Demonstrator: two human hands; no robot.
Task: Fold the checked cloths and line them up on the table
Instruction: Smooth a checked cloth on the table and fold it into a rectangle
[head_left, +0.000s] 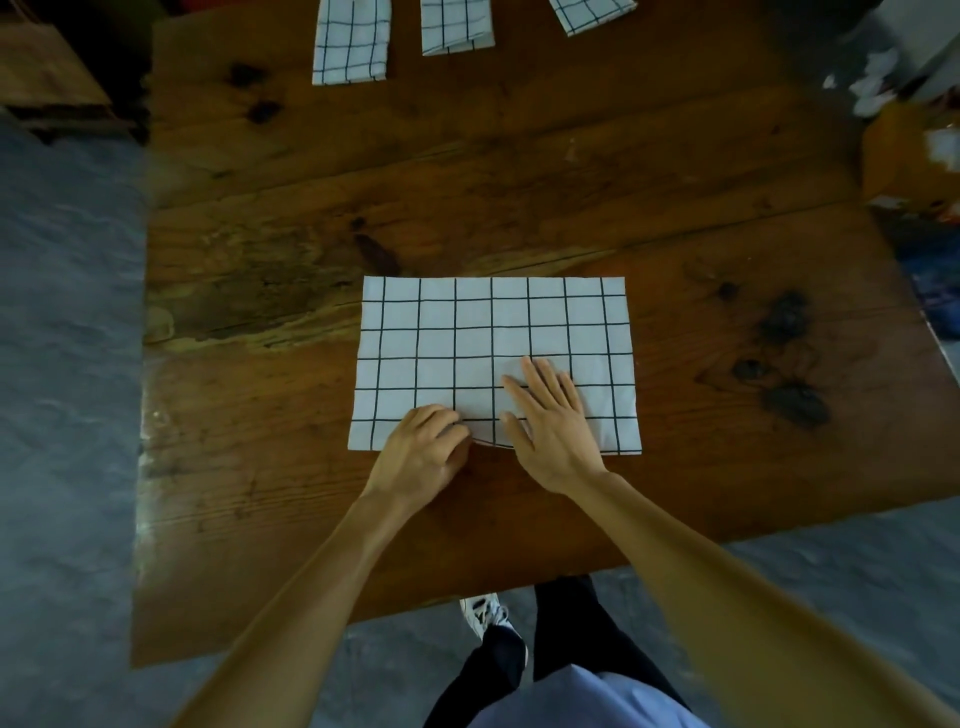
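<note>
— From the head view: how far along?

— Three folded cloths (350, 44) (457, 26) (592, 13) lined up at the far edge of the table (571, 182). Probably past halfway.

— And the open checked cloth (493, 332)?

— Flat near the front edge, perhaps halved already. Left hand (423, 457) curled, pinching its near hem. Right hand (550, 421) spread flat, pressing down.

— Left to do?

— Likely more folding, then placing in the row.

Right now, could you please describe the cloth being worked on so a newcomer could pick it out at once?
On the wooden table, look at the near edge, where the left hand and right hand meet. Beneath them lies the wide checked cloth. Unlike the three narrow folded cloths at the far edge, it lies broad and flat.
</note>
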